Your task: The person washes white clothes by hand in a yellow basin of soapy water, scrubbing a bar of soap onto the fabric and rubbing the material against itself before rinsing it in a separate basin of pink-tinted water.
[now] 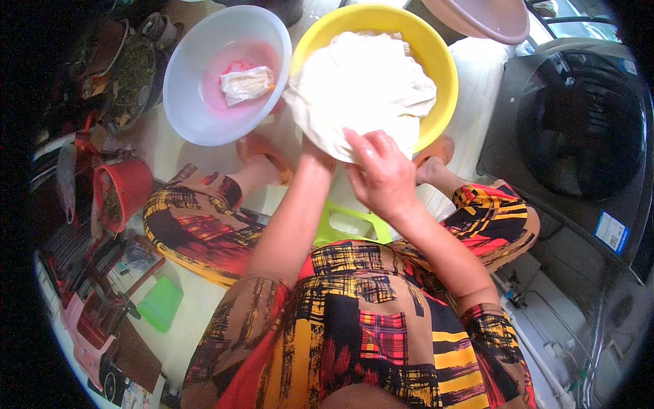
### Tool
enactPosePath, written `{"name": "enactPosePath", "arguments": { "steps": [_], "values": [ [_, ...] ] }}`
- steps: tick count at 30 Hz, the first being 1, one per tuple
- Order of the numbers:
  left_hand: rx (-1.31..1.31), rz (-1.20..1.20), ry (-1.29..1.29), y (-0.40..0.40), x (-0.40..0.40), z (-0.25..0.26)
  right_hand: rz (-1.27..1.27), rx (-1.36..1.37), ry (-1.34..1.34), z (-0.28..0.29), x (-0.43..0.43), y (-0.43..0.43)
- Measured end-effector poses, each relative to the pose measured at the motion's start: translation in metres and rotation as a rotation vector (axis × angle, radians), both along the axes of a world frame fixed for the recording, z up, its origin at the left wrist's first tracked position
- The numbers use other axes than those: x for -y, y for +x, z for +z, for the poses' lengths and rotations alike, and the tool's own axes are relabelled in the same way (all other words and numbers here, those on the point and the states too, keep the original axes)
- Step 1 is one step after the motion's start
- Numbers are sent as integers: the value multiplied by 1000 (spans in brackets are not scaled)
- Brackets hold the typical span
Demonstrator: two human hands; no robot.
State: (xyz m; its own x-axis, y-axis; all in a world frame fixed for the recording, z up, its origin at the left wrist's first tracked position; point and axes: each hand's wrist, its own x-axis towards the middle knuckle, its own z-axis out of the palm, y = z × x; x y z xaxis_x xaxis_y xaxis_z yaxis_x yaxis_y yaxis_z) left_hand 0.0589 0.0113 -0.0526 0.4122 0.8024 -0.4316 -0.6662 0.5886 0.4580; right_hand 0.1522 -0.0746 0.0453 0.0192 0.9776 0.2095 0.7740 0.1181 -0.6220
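Observation:
A wide piece of white cloth point(360, 84) lies bunched in a yellow plastic basin point(445, 87), its near edge hanging over the rim toward me. My right hand point(382, 166) pinches that edge between thumb and fingers, knuckles up. Beneath the cloth's near left edge goes my left hand point(318, 152); only its wrist and a little of the hand show, and the fingers are hidden. Bright glare washes out most folds of the cloth. Left of the yellow basin, a translucent white basin point(181, 89) holds a crumpled pale wrapped packet point(247, 86) on its pinkish bottom.
A black front-loading washing machine point(503, 138) stands at the right. A pink basin point(485, 20) is at the upper right. Between my legs is a lime-green plastic stool point(378, 225). Potted plants, a red pot point(127, 184) and a green container point(162, 304) line the left.

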Motion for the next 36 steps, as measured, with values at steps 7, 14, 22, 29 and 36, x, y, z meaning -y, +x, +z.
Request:
{"name": "enactPosePath", "arguments": {
  "steps": [7,14,22,29,36],
  "values": [
    [81,79,-28,-6,8,-1,18,-183,-16,-6,-4,-46],
    [138,114,-35,-11,16,2,190,-178,-335,7,-2,-16],
    [201,159,-50,-6,25,14,-2,-262,-487,41,-59,8],
    [270,155,-98,13,38,20,440,0,-328,-34,-191,-110],
    [350,144,-137,22,28,21,533,751,-97,-145,-220,-172]
  ]
}}
